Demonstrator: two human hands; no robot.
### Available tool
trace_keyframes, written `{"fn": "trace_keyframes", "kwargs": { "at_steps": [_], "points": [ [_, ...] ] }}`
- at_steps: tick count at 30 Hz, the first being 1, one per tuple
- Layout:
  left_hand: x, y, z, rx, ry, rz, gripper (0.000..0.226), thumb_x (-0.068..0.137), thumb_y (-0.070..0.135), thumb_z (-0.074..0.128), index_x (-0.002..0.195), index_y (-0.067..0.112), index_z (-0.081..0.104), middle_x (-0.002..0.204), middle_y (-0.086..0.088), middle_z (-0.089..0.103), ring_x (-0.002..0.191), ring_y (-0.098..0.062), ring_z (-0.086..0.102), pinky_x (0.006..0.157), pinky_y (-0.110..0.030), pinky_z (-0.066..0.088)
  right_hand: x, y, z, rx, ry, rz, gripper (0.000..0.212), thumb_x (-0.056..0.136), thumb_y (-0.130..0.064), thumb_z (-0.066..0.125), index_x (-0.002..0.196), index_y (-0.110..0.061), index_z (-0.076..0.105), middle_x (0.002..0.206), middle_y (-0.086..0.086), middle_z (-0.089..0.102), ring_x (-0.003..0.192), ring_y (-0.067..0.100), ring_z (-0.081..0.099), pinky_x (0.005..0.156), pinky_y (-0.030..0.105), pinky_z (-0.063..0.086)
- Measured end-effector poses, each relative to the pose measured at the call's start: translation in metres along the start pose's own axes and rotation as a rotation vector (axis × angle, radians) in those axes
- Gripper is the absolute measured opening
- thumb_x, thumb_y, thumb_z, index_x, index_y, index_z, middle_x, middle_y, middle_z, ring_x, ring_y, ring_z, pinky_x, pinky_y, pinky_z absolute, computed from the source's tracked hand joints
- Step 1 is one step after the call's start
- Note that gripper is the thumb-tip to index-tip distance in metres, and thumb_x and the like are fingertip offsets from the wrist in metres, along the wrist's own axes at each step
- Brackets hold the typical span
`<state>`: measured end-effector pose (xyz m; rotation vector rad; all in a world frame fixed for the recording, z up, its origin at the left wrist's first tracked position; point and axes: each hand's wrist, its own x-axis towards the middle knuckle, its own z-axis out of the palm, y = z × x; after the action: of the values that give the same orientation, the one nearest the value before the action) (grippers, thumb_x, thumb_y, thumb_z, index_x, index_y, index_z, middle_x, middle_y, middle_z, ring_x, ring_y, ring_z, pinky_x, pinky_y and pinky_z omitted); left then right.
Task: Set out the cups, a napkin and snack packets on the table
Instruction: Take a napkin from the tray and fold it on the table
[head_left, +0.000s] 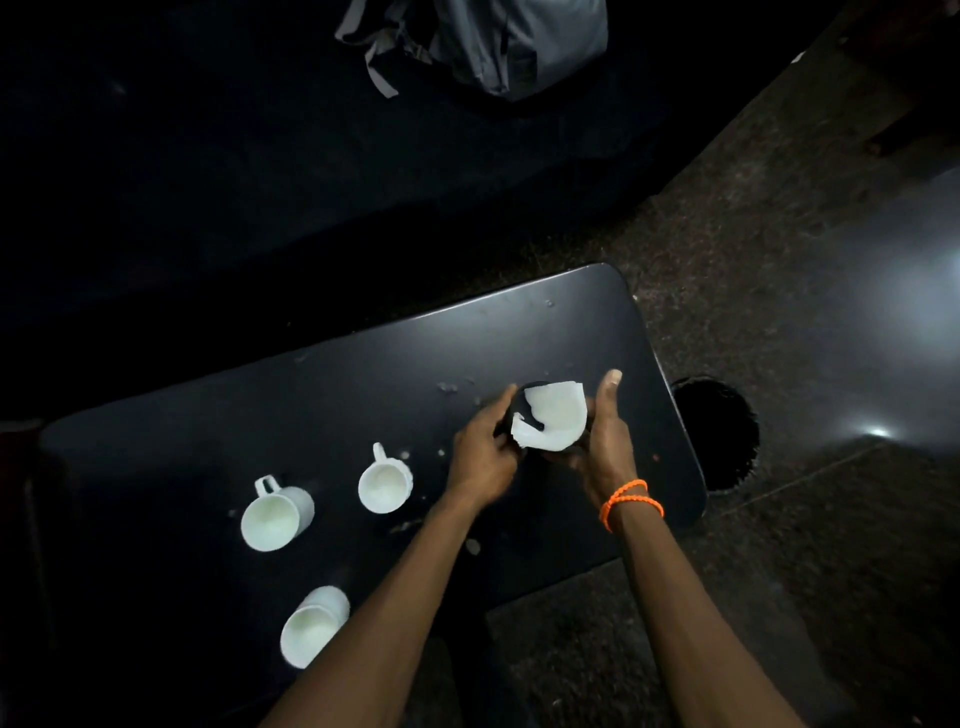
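Observation:
Three white cups stand on the dark table (322, 395): one (385, 482) near the middle, one (275, 514) to its left, one (311, 626) at the front edge. Over the right part of the table my left hand (480, 457) and my right hand (605, 441) hold a dark round holder (511, 415) between them. A white napkin (550, 418) is tucked into it and curls over its top. My right wrist wears an orange band. No snack packets are in view.
A grey bag (498, 41) lies on a dark seat beyond the table. A dark round bin (719, 434) stands on the speckled floor just right of the table. Small crumbs or droplets dot the tabletop near the cups.

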<state>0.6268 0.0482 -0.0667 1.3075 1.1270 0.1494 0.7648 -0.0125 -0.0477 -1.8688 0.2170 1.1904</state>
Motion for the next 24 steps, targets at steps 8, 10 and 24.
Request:
{"fn": "trace_keyframes", "kwargs": {
  "at_steps": [8, 10, 24],
  "points": [
    [-0.058, -0.042, -0.017, -0.096, -0.007, -0.049, 0.089, 0.075, -0.017, 0.078, 0.153, 0.012, 0.047, 0.15, -0.006, 0.058, 0.135, -0.016, 0.059, 0.102, -0.015, 0.051, -0.04, 0.066, 0.013, 0.012, 0.009, 0.063, 0.097, 0.075, -0.1, 0.032, 0.107, -0.025, 0.083, 0.105, 0.007, 0.083, 0.101, 0.03, 0.079, 0.095, 0.055, 0.061],
    [-0.062, -0.05, -0.018, -0.116, -0.019, -0.06, 0.091, 0.073, -0.017, 0.08, 0.153, 0.011, 0.046, 0.151, -0.006, 0.058, 0.137, -0.018, 0.057, 0.108, -0.026, 0.051, -0.043, 0.076, 0.014, 0.019, 0.018, 0.07, 0.099, 0.069, -0.103, 0.033, 0.104, -0.026, 0.084, 0.103, 0.007, 0.083, 0.098, 0.03, 0.079, 0.094, 0.055, 0.062],
    [-0.07, -0.074, -0.02, -0.115, -0.061, -0.066, 0.098, 0.065, -0.011, 0.089, 0.152, 0.008, 0.048, 0.151, -0.006, 0.056, 0.136, -0.017, 0.057, 0.107, -0.025, 0.053, -0.049, 0.097, 0.015, 0.011, 0.105, 0.063, 0.096, 0.059, -0.105, 0.044, 0.096, -0.026, 0.085, 0.097, 0.007, 0.083, 0.097, 0.031, 0.079, 0.098, 0.054, 0.06]
  ]
}}
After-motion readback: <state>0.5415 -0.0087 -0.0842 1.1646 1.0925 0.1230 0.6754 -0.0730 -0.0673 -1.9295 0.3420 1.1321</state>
